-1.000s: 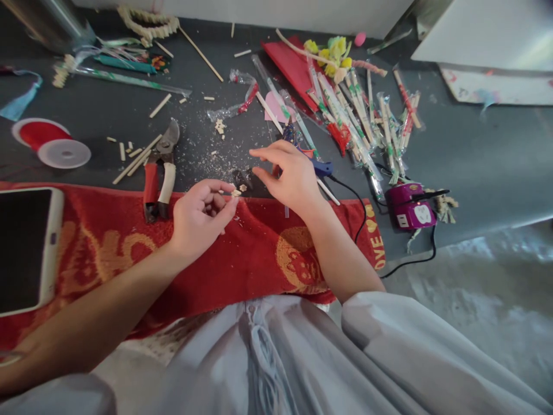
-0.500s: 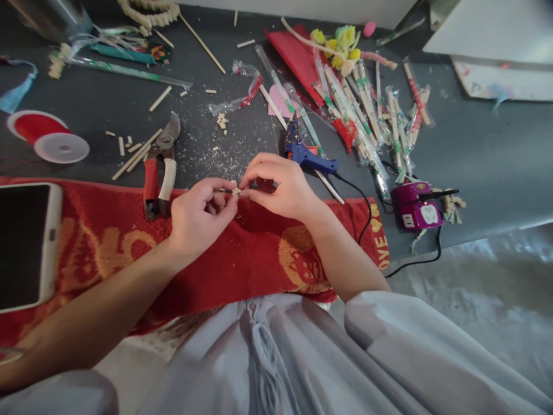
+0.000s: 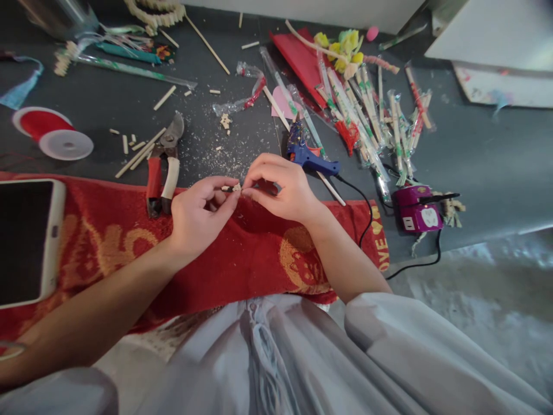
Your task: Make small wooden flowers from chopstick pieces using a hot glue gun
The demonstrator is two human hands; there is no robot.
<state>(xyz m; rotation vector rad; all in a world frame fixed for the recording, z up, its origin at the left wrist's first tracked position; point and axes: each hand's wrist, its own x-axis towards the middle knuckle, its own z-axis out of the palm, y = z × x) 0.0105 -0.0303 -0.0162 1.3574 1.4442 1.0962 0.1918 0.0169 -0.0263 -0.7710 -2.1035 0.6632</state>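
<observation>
At two o'clock of the left hand (image 3: 199, 216), a tiny pale piece (image 3: 237, 187) was pinched by its nearly closed finger and thumb. The right hand (image 3: 280, 187), at three o'clock of the piece, was nearly closed; its hold could not be told. The piece seemed light, stiff and easily snapped, best held by its edges
</observation>
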